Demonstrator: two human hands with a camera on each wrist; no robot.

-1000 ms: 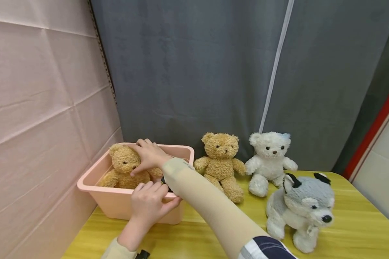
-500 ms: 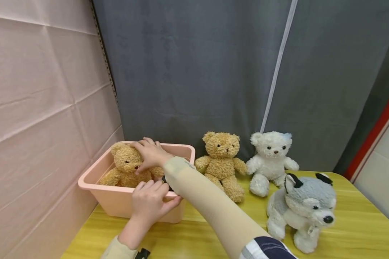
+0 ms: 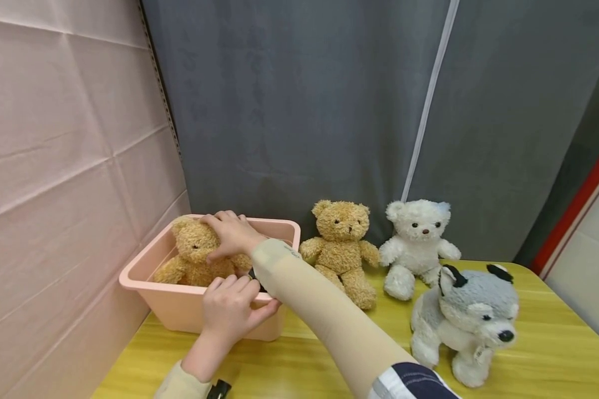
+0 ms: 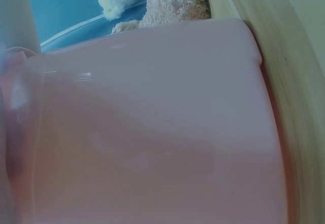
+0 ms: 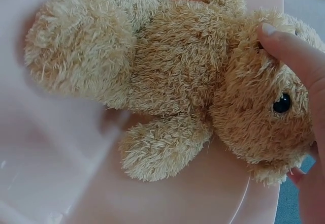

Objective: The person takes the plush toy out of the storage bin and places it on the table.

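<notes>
At the left of the head view, the right hand [image 3: 231, 233] has its fingers curled over the head of the tan bear [image 3: 196, 256] sitting in the pink bin [image 3: 179, 310]. The left hand [image 3: 231, 315] grips the bin's near rim. Settling the bear well probably means pressing it low while the bin stays braced on the tabletop [image 3: 539, 343].

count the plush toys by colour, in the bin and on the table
Tan teddy bears: 2, one in the pink bin under the right hand, head at, and one on the table
White teddy bear: 1
Grey and white husky: 1
Total: 4 plush toys

The left hand grips the bin's near rim.
</notes>
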